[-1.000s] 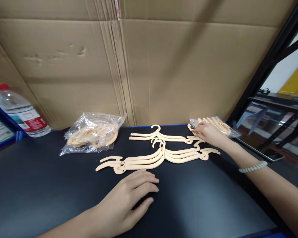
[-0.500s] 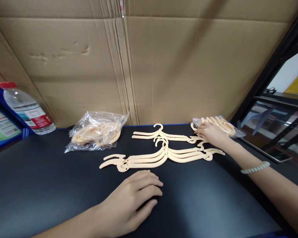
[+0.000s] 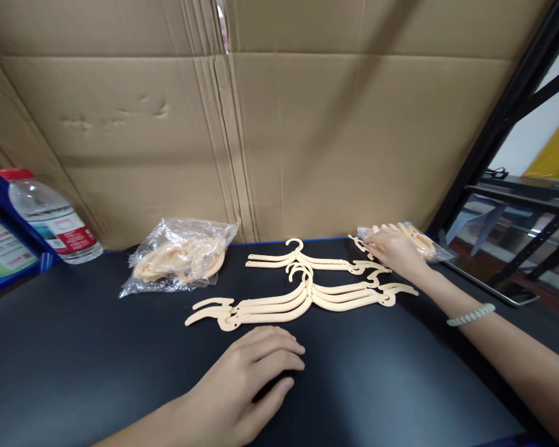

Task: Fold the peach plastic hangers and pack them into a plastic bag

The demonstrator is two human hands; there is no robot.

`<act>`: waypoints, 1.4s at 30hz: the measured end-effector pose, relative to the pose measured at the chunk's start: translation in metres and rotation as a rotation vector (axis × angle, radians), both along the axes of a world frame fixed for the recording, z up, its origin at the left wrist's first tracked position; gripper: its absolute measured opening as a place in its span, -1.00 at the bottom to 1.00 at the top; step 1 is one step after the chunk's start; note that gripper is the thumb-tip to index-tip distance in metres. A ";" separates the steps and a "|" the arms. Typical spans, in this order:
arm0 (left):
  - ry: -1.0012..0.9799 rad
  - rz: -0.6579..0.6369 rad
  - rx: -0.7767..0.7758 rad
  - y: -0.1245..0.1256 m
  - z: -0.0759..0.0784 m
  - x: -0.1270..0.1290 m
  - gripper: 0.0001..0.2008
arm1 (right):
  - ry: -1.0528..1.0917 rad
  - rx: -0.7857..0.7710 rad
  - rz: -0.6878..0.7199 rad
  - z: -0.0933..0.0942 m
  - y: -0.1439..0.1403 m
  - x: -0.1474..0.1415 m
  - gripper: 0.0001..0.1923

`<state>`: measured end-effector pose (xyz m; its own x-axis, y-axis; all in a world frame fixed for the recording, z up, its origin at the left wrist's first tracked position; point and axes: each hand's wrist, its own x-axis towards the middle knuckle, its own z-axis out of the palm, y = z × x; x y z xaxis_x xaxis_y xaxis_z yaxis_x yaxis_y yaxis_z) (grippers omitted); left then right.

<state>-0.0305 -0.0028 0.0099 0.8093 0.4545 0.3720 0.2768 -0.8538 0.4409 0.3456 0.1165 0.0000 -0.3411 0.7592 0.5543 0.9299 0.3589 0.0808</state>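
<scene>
At far left, a green-and-white sheet (image 3: pixel 2 245) carries print too blurred to read. Beside it stands a red-capped bottle (image 3: pixel 40 202); the writing on its red-and-white label (image 3: pixel 72 234) is illegible. Next comes a clear bag (image 3: pixel 179 254) of cream parts. The left hand (image 3: pixel 256 375) rests on the black bench (image 3: pixel 88 366), grip apart, near the cream hangers (image 3: pixel 274 306) lying mid-bench. The right hand (image 3: pixel 395 250) has its grip together on a cream piece (image 3: pixel 358 242), beside another clear bag (image 3: pixel 440 251).

1 pale, ridged band (image 3: pixel 471 315) rings the bare right forearm (image 3: pixel 517 357).
</scene>
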 end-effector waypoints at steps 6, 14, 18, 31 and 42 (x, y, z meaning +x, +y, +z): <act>-0.180 0.229 -0.475 -0.002 -0.003 0.005 -0.79 | 0.865 0.001 0.147 0.015 -0.028 -0.053 -0.80; -0.597 0.328 -1.021 -0.003 -0.007 0.016 -0.58 | 1.443 -0.990 0.547 0.018 -0.102 -0.153 -0.81; -0.636 0.425 -1.019 -0.004 -0.003 0.018 -0.65 | 1.326 -1.052 0.572 0.012 -0.105 -0.158 -0.82; -0.778 0.490 -0.977 0.011 0.003 0.003 -0.68 | 0.222 -0.234 0.227 -0.011 -0.021 -0.067 -0.92; -0.809 0.565 -0.897 0.018 0.008 -0.001 -0.75 | 0.250 -0.190 0.201 -0.022 -0.010 -0.076 -0.92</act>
<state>-0.0319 0.0148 0.0182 0.1242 0.9908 0.0530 -0.1099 -0.0394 0.9932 0.2694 0.1066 -0.0216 -0.3656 0.7882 0.4950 0.8222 0.5228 -0.2252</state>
